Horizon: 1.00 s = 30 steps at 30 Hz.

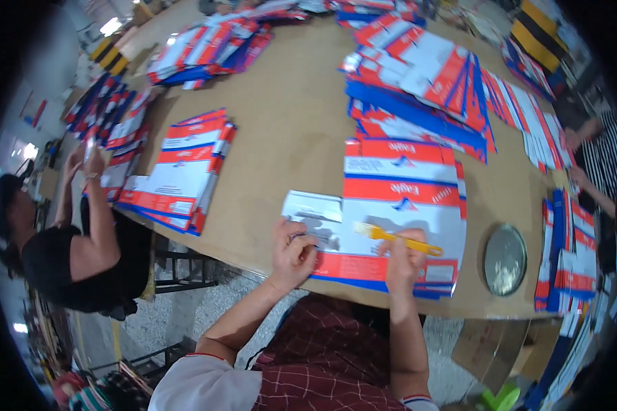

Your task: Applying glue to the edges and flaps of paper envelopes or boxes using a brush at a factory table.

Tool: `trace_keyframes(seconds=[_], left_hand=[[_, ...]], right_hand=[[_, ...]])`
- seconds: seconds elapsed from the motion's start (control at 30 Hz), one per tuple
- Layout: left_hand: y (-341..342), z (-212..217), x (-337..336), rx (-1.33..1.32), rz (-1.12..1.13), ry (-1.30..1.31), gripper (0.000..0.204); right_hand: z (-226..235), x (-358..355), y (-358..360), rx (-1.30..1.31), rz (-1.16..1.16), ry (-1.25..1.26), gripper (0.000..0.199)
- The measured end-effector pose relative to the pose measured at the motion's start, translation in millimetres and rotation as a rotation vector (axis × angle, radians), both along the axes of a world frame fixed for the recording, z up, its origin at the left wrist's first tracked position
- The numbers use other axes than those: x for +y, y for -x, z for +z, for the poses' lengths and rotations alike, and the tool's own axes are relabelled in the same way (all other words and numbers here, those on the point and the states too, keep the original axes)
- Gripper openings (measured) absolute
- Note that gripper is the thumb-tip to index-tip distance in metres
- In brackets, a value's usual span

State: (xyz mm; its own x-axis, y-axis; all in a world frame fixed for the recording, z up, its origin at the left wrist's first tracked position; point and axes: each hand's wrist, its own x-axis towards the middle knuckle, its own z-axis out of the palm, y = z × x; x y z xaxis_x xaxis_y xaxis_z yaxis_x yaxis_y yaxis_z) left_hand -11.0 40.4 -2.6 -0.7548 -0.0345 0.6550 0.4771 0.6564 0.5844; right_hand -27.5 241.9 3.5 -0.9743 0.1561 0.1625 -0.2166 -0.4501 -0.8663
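Right hand (pixel 403 260) pinches yellow brush (pixel 396 237), tip just left of it on the flat printed carton (pixel 397 212); left hand (pixel 291 252) pressed closed on carton's grey flap (pixel 313 218). Risk: flap slips under thumb, brush smears off the edge
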Motion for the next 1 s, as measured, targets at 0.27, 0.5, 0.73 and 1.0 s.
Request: trace_keyframes(seconds=[0.27,0.5,0.73,1.0], left_hand=[[-20.3,38.2,18.6,-0.407,-0.282,0.532,0.056],[-3.2,34.9,13.6,-0.41,-0.27,0.795,0.08],[29.8,40.0,5.9,-0.476,-0.468,0.773,0.072],[233.6,100.7,62.1,-0.1,-0.217,0.641,0.066]], right_hand=[[4.8,13.9,16.1,-0.116,-0.132,0.481,0.009],[9.3,4.8,28.8,-0.075,-0.061,0.514,0.008],[5.5,20.1,17.2,-0.081,-0.026,0.766,0.009],[-0.6,23.8,17.9,-0.178,0.037,0.921,0.017]])
